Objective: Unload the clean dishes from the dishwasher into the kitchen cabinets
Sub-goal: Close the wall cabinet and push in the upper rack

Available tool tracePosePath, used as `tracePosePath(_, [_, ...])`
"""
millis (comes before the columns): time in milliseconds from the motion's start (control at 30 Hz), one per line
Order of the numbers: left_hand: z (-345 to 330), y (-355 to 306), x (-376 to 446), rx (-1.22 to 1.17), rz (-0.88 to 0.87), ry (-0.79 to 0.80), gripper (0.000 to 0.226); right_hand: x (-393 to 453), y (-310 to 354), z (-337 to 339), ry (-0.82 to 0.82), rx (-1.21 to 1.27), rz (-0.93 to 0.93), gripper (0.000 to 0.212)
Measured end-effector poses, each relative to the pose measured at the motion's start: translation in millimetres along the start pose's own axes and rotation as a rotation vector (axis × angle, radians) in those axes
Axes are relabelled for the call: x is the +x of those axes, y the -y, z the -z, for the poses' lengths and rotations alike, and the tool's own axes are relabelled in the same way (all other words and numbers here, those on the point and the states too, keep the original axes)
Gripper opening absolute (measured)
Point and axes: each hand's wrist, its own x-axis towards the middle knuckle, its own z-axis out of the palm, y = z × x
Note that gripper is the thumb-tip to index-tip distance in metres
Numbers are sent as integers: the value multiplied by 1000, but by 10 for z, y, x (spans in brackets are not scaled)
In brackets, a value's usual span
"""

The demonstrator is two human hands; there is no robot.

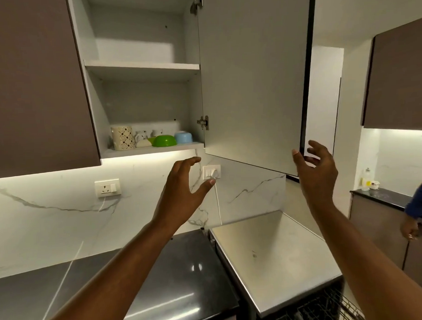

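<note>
Reaching up, the right hand [317, 173] spread its fingers at the lower corner of the open cabinet door [252, 79], holding nothing, touch uncertain. The left hand [182, 194] hung wide and empty below the bottom shelf [152, 149], where a patterned mug [122, 137], green bowl [164, 140] and blue bowl [183, 137] stood. The dishwasher rack [330, 306] showed beneath the desk [161, 269].
</note>
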Motion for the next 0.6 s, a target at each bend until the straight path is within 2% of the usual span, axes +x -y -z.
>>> tracePosePath(100, [-91, -138, 34, -16, 14, -2, 65, 114, -61, 34, 70, -31, -39, 53])
tracePosePath(200, [-202, -259, 34, -35, 34, 10, 64, 160, -115, 10, 170, -6, -92, 44])
tracePosePath(333, [-349, -313, -26, -64, 62, 35, 64, 69, -146, -72, 96, 29, -53, 33])
tracePosePath(433, [-471, -306, -116, -89, 83, 41, 60, -89, -99, -126, 95, 97, -29, 35])
tracePosePath(600, [-597, -296, -149, -251, 153, -4, 53, -476, 37, -296, 210, 237, 33, 44])
